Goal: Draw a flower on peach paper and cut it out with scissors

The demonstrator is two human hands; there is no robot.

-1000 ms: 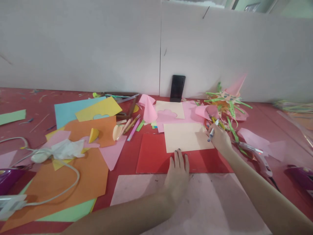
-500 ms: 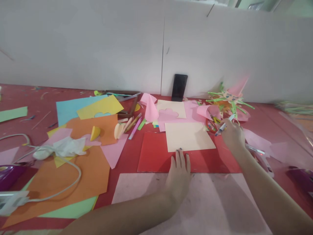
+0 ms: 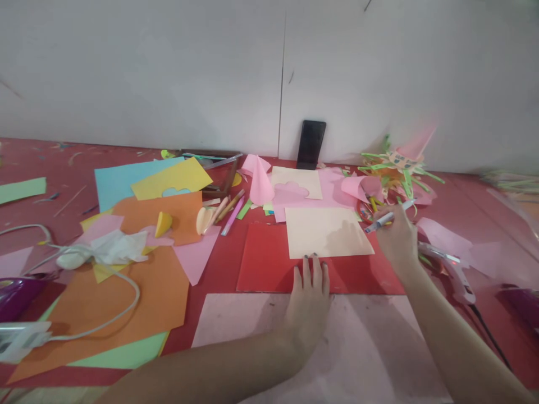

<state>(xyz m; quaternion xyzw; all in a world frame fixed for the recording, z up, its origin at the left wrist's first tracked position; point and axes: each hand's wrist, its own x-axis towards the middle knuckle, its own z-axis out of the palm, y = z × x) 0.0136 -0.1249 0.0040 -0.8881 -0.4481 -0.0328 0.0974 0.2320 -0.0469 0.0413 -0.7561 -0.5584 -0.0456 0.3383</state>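
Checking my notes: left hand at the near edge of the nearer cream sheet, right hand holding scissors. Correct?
Not quite: the head view shows the right hand holding a pen, not scissors. The left hand is indeed at the near edge of the nearer cream sheet.

Part of the pen [image 3: 376,224] is covered by the right grip [image 3: 398,241]. Beyond that grip, the marks on the paper figure [image 3: 404,163] are too small to be read; well to its right, a purple object [image 3: 523,306] is cut off. Below the left grip [image 3: 309,300], the pink sheet [image 3: 362,342] is partly hidden by the forearm [image 3: 236,359].
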